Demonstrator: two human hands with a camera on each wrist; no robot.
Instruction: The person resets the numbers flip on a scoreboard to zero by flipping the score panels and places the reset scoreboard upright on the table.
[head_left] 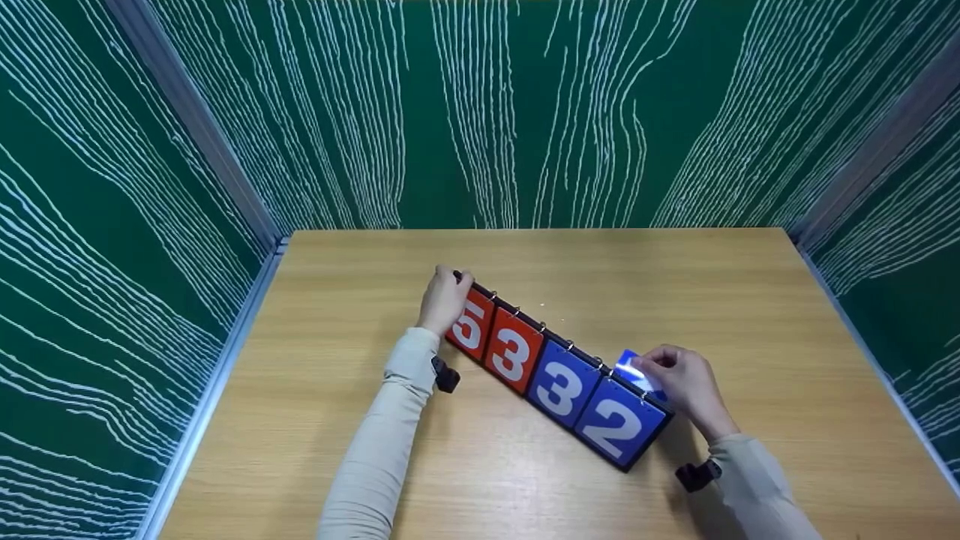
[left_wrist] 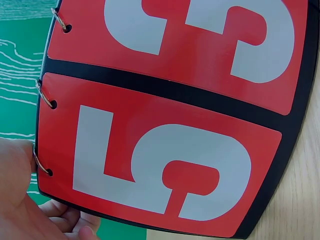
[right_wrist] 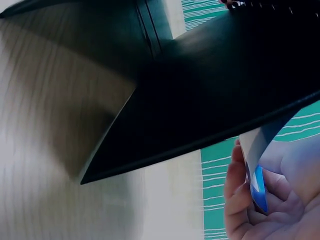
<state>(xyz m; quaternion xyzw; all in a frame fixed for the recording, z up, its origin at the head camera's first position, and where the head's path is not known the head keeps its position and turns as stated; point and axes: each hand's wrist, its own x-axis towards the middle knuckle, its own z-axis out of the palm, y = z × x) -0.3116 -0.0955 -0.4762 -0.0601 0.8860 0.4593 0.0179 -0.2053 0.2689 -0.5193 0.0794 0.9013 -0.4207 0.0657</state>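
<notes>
A flip scoreboard [head_left: 525,367] stands tilted on the wooden table, showing red cards 5 and 3, then blue cards 3 and 2, hung on metal rings. At its upper left end my left hand [head_left: 444,300] grips the black board's corner; the left wrist view shows those fingers around the edge beside the red 5 card [left_wrist: 165,170]. My right hand [head_left: 686,382] pinches a blue number card [head_left: 628,366] that is turned up over the top edge at the right end. From the right wrist, the board's black back [right_wrist: 200,95] fills much of the view, with the card between thumb and fingers.
The wooden table [head_left: 322,420] extends around the scoreboard on all sides. Green walls [head_left: 555,150] with white wavy lines enclose it at the back and both sides, meeting at grey metal posts [head_left: 202,120].
</notes>
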